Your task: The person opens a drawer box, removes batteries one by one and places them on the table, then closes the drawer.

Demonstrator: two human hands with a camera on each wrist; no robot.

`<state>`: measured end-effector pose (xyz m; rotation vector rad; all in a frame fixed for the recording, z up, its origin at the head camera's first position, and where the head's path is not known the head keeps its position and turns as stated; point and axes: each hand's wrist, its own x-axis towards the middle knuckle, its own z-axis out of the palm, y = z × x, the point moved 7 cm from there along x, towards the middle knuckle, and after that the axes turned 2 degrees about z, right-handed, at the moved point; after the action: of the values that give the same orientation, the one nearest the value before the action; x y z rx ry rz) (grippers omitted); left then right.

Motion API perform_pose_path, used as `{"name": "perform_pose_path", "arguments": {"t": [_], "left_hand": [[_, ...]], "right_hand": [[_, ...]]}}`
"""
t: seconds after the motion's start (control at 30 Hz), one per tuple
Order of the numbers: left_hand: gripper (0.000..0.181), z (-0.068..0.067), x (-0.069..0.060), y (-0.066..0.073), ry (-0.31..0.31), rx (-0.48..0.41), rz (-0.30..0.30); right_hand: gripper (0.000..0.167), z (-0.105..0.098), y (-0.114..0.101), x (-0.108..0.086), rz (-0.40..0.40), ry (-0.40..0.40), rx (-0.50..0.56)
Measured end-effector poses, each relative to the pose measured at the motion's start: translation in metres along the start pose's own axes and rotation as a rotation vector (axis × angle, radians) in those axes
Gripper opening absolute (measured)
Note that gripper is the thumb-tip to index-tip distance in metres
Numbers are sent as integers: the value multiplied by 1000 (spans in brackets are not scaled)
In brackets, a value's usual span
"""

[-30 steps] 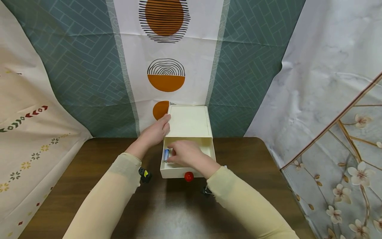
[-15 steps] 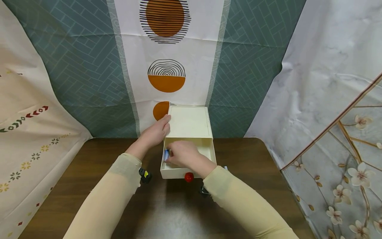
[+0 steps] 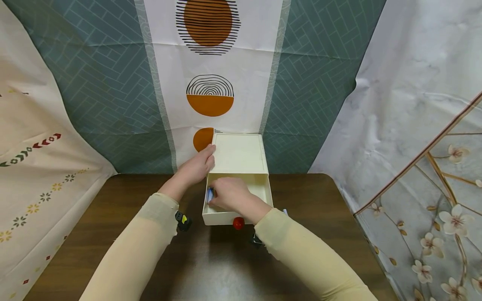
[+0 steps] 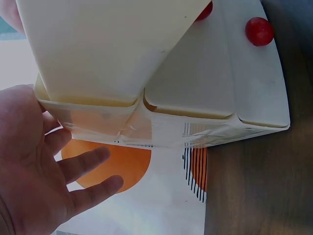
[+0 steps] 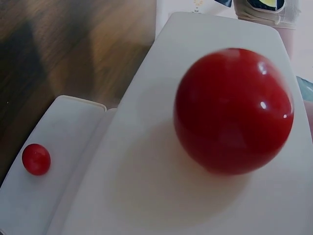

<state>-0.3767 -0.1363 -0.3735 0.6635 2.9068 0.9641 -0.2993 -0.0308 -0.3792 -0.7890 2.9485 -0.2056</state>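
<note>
A cream drawer cabinet (image 3: 239, 153) stands at the back of the table, its top drawer (image 3: 222, 218) pulled out with a red round knob (image 3: 238, 223). My left hand (image 3: 196, 167) rests against the cabinet's left side; in the left wrist view its fingers (image 4: 85, 166) are extended and spread. Inside the drawer, my right hand (image 3: 230, 193) has finger and thumb at a small blue-and-white cylinder (image 3: 209, 195) by the left wall, seemingly pinching it. The hand partly hides the cylinder. In the right wrist view the large red knob (image 5: 234, 111) fills the middle, with no fingers plainly seen.
Below the open drawer are shut drawers with red knobs (image 4: 259, 32). A pale blue slender thing (image 3: 285, 212) lies on the brown table (image 3: 308, 200), partly behind the right sleeve. Patterned cloth (image 3: 320, 96) hangs behind and at both sides.
My right hand has shifted slightly left inside the drawer, its fingers closing in on the blue-and-white cylinder and covering more of it. The left hand and the drawer hold still.
</note>
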Motion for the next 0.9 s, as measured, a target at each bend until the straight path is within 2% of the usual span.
{"name": "perform_pose_path", "arguments": {"t": [0.9], "left_hand": [[61,0,1,0,-3,3,4]], "right_hand": [[20,0,0,-1,8,4,12]]}}
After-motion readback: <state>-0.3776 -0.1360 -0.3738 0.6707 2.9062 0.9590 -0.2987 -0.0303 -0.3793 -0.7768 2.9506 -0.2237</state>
